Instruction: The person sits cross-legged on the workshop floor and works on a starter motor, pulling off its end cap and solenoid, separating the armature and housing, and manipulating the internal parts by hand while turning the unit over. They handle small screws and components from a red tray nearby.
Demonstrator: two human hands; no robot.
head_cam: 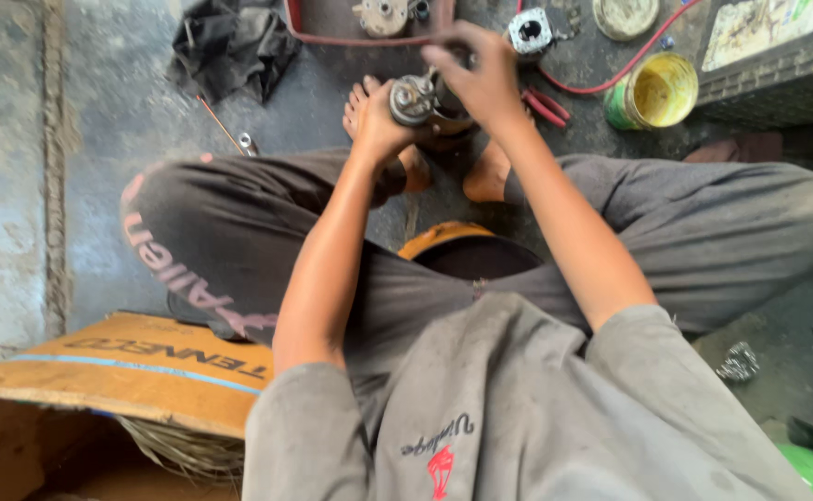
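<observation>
Both hands grip a small metal motor part (pixel 416 98) above the bare feet, the left hand (pixel 379 125) clenched underneath, the right hand (pixel 483 79) grasping its top, so a greasy slip could likely drop it onto toes.

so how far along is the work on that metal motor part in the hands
Done: loose parts lie in the red tray, and a square metal piece lies apart. In hand: the left hand grips the motor part while the right hand works its top. Left: red pliers and yellow tub sit untouched.
</observation>
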